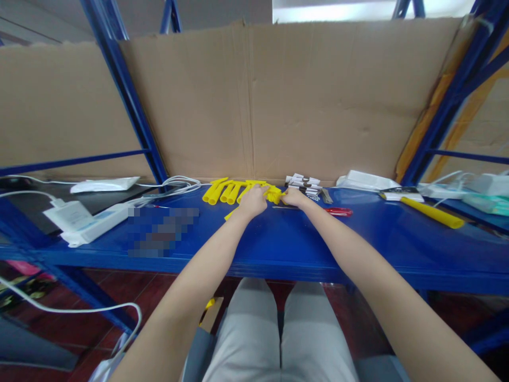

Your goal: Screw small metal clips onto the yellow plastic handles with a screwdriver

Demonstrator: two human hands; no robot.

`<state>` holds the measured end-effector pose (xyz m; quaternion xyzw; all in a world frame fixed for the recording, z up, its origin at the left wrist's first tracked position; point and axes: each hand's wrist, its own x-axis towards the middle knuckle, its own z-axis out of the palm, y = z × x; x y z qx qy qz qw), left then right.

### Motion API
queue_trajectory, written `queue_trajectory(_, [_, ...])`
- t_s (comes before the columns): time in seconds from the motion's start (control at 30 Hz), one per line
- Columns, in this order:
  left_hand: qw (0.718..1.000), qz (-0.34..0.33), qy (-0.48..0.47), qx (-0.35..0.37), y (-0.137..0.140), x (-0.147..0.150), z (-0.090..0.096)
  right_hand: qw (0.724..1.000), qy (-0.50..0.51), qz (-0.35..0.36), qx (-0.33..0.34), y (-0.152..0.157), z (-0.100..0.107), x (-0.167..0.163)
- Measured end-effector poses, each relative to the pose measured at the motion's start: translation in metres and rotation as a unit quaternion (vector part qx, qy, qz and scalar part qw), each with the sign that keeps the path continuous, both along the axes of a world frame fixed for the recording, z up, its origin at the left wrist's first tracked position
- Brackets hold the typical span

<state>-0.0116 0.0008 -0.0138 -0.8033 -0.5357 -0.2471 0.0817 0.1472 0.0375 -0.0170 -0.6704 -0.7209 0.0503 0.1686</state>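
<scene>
My left hand (253,202) is closed over a yellow plastic piece (229,215), whose end sticks out at the hand's left side. My right hand (293,197) is closed too, its fingertips pinching a small yellow bit (283,195). Between the two hands lies a cluster of yellow plastic parts (273,194); their exact shape is too small to make out. Several yellow tube-like handles (214,195) lie side by side just left of my left hand. A screwdriver with a red handle (339,211) rests on the blue shelf (278,249), partly behind my right forearm.
Behind my right hand sits a stack of white pieces with dark bands (304,183). Farther right are a white packet (366,180) and a long yellow tube (433,213). At left lie a white power strip (99,220) and coiled white cables (185,184). Cardboard (318,95) walls the back.
</scene>
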Motion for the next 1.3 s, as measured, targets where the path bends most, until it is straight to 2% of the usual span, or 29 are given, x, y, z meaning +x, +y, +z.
queue_trajectory(0.37, [1.0, -0.002, -0.004, -0.003, 0.002, 0.0, -0.001, 1.0, 0.005, -0.004, 0.004, -0.006, 0.001, 0.012])
queue_trajectory(0.53, [0.999, 0.011, -0.041, 0.01, 0.005, -0.003, -0.001, 1.0, -0.001, -0.001, 0.016, -0.009, 0.005, 0.01])
queue_trajectory(0.63, [0.997, 0.028, -0.069, 0.021, 0.008, -0.006, 0.001, 0.999, -0.005, 0.002, 0.046, -0.014, 0.009, 0.006])
queue_trajectory(0.8, [0.99, 0.076, -0.12, 0.002, 0.011, -0.011, 0.009, 0.993, 0.01, 0.044, 0.109, -0.026, 0.013, -0.009])
queue_trajectory(0.97, [0.974, 0.084, -0.209, -0.023, 0.012, -0.017, 0.015, 0.983, 0.045, 0.138, 0.115, -0.039, 0.009, -0.035])
queue_trajectory(1.03, [0.96, 0.074, -0.266, -0.053, 0.011, -0.018, 0.017, 0.974, 0.08, 0.186, 0.103, -0.043, 0.007, -0.044])
queue_trajectory(1.1, [0.93, 0.054, -0.352, -0.094, 0.01, -0.017, 0.021, 0.956, 0.147, 0.24, 0.08, -0.046, 0.004, -0.051])
queue_trajectory(1.17, [0.876, 0.023, -0.458, -0.147, 0.01, -0.017, 0.023, 0.933, 0.233, 0.271, 0.051, -0.048, 0.003, -0.054])
queue_trajectory(1.23, [0.822, -0.003, -0.539, -0.184, 0.01, -0.017, 0.025, 0.911, 0.312, 0.269, 0.011, -0.05, 0.002, -0.056])
queue_trajectory(1.3, [0.791, -0.018, -0.579, -0.195, 0.012, -0.017, 0.026, 0.895, 0.364, 0.254, -0.035, -0.052, 0.002, -0.056])
